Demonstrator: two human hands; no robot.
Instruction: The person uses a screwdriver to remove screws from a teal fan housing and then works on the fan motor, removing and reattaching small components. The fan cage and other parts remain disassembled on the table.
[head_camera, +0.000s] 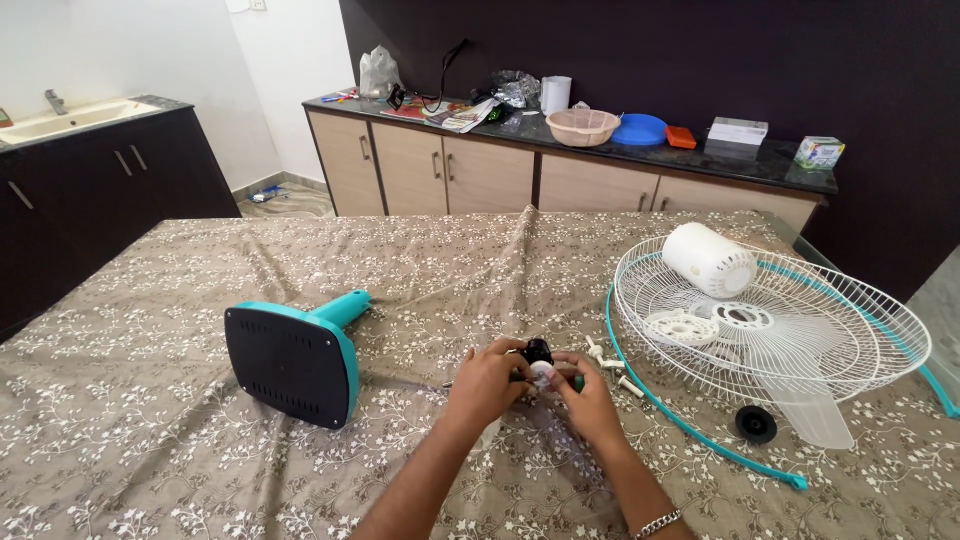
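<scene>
**Small fan part held over patterned cloth**

Brown floral cloth (200, 470) covered the table; low centre of the frame, the left hand (490, 385) and right hand (590, 400) pinched a small black-and-white part (538, 362) between closed fingertips. It looked light, rigid, smooth plastic, best gripped by its rim. Right lay a springy white wire guard (850, 320) and white screws (610, 365); left, a teal fan base (290, 365).
</scene>
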